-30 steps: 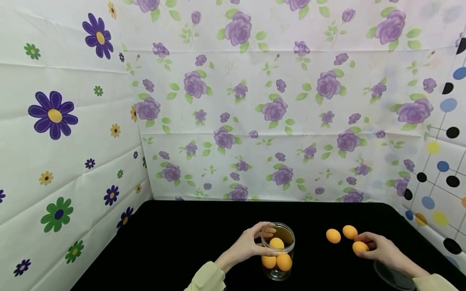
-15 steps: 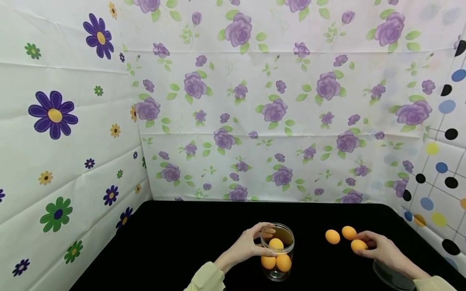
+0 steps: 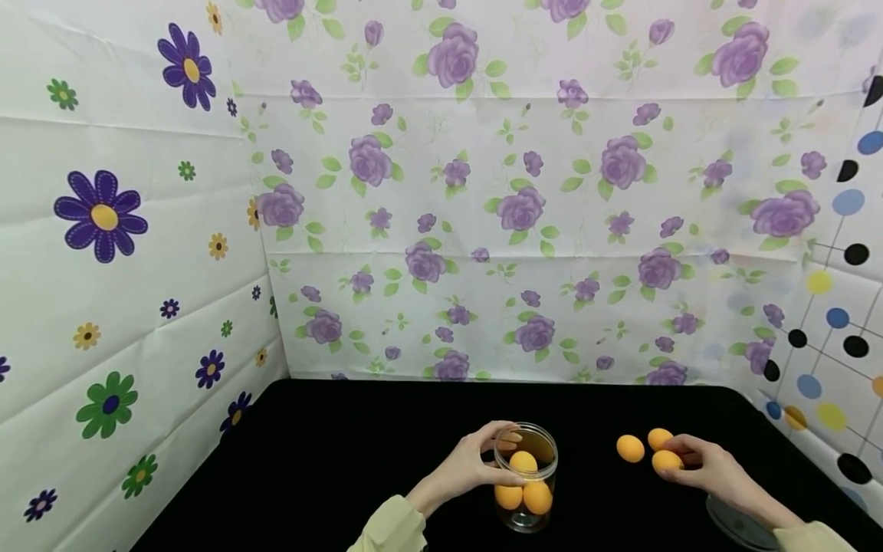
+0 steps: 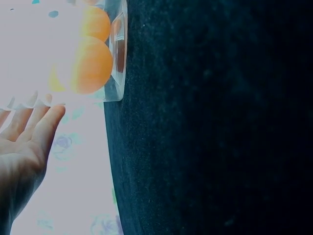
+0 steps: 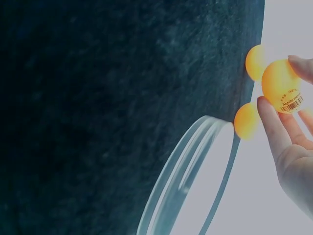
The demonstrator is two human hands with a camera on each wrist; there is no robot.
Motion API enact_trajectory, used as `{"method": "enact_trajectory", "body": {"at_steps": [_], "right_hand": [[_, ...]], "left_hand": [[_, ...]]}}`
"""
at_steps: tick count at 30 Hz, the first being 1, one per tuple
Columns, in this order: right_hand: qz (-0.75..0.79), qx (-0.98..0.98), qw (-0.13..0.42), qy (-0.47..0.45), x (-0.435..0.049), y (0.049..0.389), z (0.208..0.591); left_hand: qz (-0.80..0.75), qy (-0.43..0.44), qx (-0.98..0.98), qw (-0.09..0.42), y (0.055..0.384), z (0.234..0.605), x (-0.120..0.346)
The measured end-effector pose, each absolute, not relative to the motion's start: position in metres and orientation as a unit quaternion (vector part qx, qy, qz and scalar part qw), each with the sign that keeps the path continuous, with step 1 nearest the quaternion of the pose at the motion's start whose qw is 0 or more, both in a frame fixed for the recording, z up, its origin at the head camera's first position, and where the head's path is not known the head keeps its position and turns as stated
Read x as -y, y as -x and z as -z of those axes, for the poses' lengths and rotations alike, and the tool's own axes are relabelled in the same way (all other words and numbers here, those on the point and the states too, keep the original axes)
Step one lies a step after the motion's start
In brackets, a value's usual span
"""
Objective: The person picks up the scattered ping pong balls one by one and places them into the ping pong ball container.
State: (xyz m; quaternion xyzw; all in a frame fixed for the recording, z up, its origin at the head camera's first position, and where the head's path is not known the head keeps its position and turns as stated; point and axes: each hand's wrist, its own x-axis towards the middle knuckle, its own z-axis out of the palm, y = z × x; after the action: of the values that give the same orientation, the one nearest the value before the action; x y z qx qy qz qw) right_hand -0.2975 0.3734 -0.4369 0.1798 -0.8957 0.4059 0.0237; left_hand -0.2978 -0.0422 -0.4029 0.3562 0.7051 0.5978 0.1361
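Note:
My left hand [image 3: 465, 464] grips a clear jar [image 3: 526, 523] from its left side, with the thumb across the near side and fingers behind the rim. The jar stands upright without a lid and holds three orange ping-pong balls [image 3: 537, 498]. My right hand [image 3: 717, 471] pinches another orange ping-pong ball [image 3: 665, 461] between thumb and fingers. The right wrist view shows that ball [image 5: 282, 85] raised off the table, with print and a barcode on it. Two loose balls lie beyond it, one to the left [image 3: 630, 448] and one partly hidden by my fingers [image 3: 659, 438].
A round clear lid [image 3: 738, 527] lies on the black table [image 3: 331, 445] below my right wrist; the right wrist view shows its ridged rim [image 5: 171, 171]. Patterned cloth walls [image 3: 441, 307] close off the back and both sides.
My right hand has moved a little to the left with the pinched ball, which now overlaps the far loose ball more. My left hand and the jar have stayed in place.

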Motion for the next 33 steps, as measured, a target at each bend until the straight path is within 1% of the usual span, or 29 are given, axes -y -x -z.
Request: {"method": "enact_trajectory", "body": {"at_steps": [8, 11, 20, 23, 26, 30, 33], "right_hand": [[-0.416, 0.887, 0.039, -0.199, -0.362, 0.300, 0.433], [-0.413, 0.884, 0.048, -0.212, -0.356, 0.302, 0.431], [-0.422, 0.877, 0.038, -0.228, -0.344, 0.309, 0.428], [-0.425, 0.874, 0.038, -0.234, -0.341, 0.309, 0.427], [-0.420, 0.876, 0.041, -0.233, -0.338, 0.310, 0.425], [-0.414, 0.879, 0.048, -0.233, -0.333, 0.311, 0.421], [-0.415, 0.876, 0.053, -0.242, -0.330, 0.311, 0.420]], "left_hand": [[-0.592, -0.354, -0.713, 0.123, 0.312, 0.421, 0.040], [-0.593, -0.353, -0.713, 0.121, 0.312, 0.422, 0.040], [-0.593, -0.352, -0.714, 0.122, 0.311, 0.421, 0.040], [-0.594, -0.354, -0.711, 0.128, 0.304, 0.412, 0.041], [-0.594, -0.354, -0.711, 0.127, 0.304, 0.411, 0.041], [-0.591, -0.350, -0.716, 0.120, 0.311, 0.422, 0.040], [-0.591, -0.349, -0.717, 0.120, 0.312, 0.423, 0.040]]}}
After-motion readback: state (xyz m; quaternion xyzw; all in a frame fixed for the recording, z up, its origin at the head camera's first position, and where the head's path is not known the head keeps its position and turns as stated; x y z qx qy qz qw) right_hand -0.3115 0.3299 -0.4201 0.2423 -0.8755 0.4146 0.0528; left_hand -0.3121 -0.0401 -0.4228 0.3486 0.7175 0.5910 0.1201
